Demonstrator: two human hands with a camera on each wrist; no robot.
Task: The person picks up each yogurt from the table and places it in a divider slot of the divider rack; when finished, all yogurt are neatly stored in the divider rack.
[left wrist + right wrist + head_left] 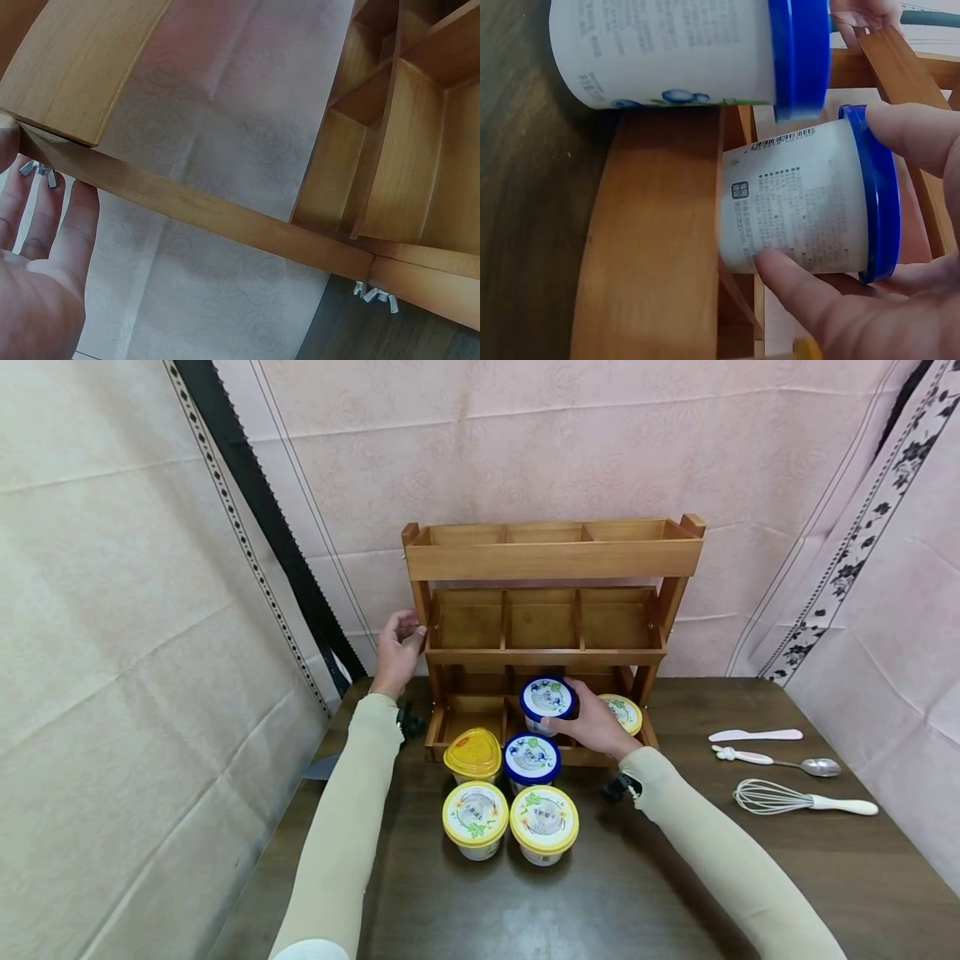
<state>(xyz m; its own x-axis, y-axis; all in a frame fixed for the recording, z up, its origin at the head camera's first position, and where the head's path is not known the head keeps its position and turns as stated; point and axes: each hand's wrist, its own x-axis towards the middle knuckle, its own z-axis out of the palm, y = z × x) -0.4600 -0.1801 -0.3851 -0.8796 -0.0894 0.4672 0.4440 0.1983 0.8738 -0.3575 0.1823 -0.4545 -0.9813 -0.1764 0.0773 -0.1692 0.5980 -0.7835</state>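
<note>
My right hand point(596, 722) grips a white tub with a blue lid point(547, 700), thumb and fingers round its sides. The tub is at the middle compartment of the bottom tier of a wooden three-tier rack point(543, 657); in the right wrist view its base point(742, 225) is partly hidden behind the tier's front board point(652, 240). With my left hand point(397, 656) I hold the rack's left side post point(195, 210), fingers behind it near a wing nut point(39, 172). A yellow-lidded tub point(622, 713) sits in the bottom tier's right compartment, partly covered by my right hand.
Before the rack stand another blue-lidded tub point(532, 758), a tub with a domed yellow lid point(473, 754) and two flat yellow-lidded tubs point(475, 814). On the table's right lie a white knife point(755, 735), a spoon point(780, 762) and a whisk point(802, 798). Cloth hangs behind the rack.
</note>
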